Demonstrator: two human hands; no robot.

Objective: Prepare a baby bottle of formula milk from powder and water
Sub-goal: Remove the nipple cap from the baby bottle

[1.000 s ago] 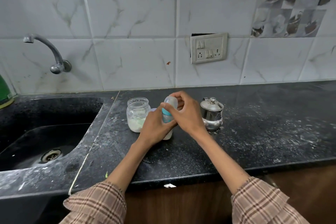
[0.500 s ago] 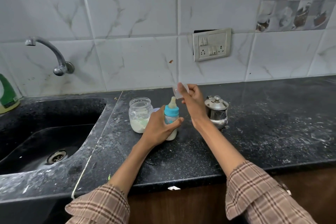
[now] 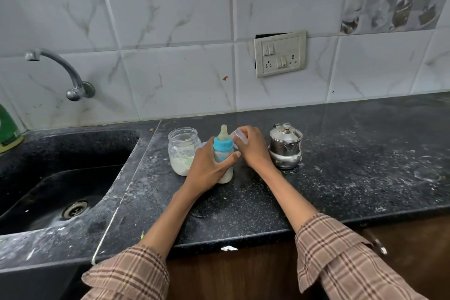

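head view: left hand grips bottle; right hand holds cap.

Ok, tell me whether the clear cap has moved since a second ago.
Yes. The right hand lifted the clear cap off the baby bottle and lowered it rightward, toward the steel pot.

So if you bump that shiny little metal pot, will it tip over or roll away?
Probably neither. The metal pot sits upright on a wide base on the flat counter, so a small bump would likely just slide it. It looks stiff steel, unlikely to break. Its knobbed lid might rattle or slip off if it is pushed hard.
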